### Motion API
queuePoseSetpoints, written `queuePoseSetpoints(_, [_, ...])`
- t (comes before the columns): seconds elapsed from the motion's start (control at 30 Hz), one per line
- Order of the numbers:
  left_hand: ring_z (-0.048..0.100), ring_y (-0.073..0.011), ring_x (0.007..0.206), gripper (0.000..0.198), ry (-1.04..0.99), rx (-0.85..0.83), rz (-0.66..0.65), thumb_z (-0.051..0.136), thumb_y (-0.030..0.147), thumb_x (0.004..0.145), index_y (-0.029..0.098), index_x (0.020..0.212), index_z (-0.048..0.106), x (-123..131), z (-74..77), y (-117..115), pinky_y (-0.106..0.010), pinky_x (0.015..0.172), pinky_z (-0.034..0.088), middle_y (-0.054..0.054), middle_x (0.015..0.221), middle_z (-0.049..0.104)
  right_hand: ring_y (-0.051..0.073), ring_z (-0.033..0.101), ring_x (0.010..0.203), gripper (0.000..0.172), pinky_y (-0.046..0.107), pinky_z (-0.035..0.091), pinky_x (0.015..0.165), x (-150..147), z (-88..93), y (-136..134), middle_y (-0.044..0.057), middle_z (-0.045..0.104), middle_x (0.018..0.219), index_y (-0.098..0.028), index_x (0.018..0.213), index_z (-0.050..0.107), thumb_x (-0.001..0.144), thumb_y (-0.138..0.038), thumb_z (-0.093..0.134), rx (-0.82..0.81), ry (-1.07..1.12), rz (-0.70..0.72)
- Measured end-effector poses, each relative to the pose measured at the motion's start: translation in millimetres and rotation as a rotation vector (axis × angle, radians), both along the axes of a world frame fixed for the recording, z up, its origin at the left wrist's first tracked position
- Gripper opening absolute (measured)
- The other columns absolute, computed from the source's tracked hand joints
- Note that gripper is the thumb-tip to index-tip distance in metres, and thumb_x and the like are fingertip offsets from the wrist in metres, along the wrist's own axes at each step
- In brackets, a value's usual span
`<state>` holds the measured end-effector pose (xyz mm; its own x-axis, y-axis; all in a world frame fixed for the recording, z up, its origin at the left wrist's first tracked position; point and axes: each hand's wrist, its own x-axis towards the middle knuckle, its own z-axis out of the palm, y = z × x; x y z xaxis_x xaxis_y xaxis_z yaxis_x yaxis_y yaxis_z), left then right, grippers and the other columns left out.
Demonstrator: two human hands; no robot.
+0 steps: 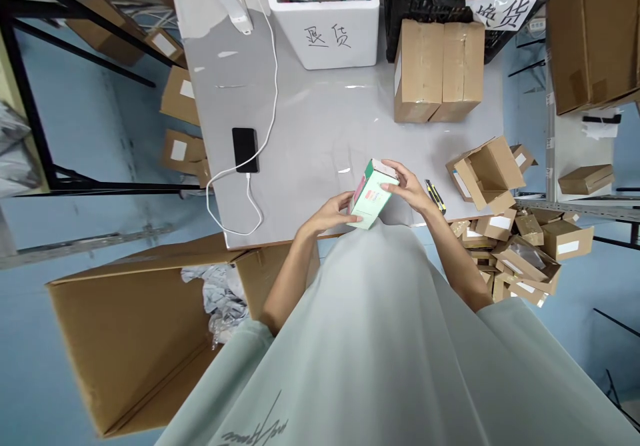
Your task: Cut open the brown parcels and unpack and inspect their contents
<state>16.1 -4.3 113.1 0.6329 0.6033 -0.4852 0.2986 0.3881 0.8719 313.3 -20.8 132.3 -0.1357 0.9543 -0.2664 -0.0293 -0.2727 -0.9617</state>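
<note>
A small green, white and pink product box [373,195] is held tilted above the near edge of the grey table [310,126]. My left hand [333,211] grips its lower left side with curled fingers. My right hand [407,185] holds its upper right end, fingers wrapped over the top. An open, empty brown carton [487,171] lies on the table just right of my right hand, and a yellow and black utility knife [435,196] rests beside my right wrist.
A black phone [245,149] on a white cable lies at table left. A white foam bin [327,23] and two sealed cartons [440,69] stand at the back. A big open carton [135,339] sits on the floor left; several small boxes [515,253] pile up right.
</note>
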Motion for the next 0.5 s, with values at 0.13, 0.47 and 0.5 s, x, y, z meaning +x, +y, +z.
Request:
queuePoseSetpoints(0.13, [0.068, -0.0382, 0.143, 0.093, 0.145, 0.149, 0.095, 0.097, 0.053, 0.070, 0.021, 0.153, 0.067, 2, -5.9, -3, -0.053, 0.125, 0.054, -0.013, 0.155, 0.073, 0.036, 0.061, 0.153, 0.099, 0.053, 0.047, 0.134, 0, -2.8, 1, 0.012, 0.067, 0.163, -0.028, 0.157, 0.067, 0.079, -0.085, 0.089, -0.004, -0.054, 0.031])
queuePoseSetpoints(0.47, [0.070, -0.0363, 0.132, 0.077, 0.344, 0.514, 0.201, 0.089, 0.029, 0.072, 0.025, 0.147, 0.071, 4, -18.0, -15, -0.049, 0.116, 0.058, -0.011, 0.141, 0.074, 0.032, 0.073, 0.134, 0.085, 0.051, 0.054, 0.127, -1, -16.6, -4, 0.013, 0.072, 0.157, -0.026, 0.147, 0.074, 0.088, -0.087, 0.077, -0.039, -0.164, -0.064])
queuePoseSetpoints(0.5, [0.070, -0.0361, 0.133, 0.077, 0.344, 0.513, 0.211, 0.089, 0.029, 0.072, 0.025, 0.147, 0.071, 4, -18.3, -16, -0.049, 0.116, 0.058, -0.011, 0.142, 0.074, 0.032, 0.072, 0.137, 0.083, 0.051, 0.054, 0.127, -1, -15.8, -4, 0.013, 0.071, 0.158, -0.027, 0.148, 0.074, 0.089, -0.086, 0.076, -0.033, -0.166, -0.051])
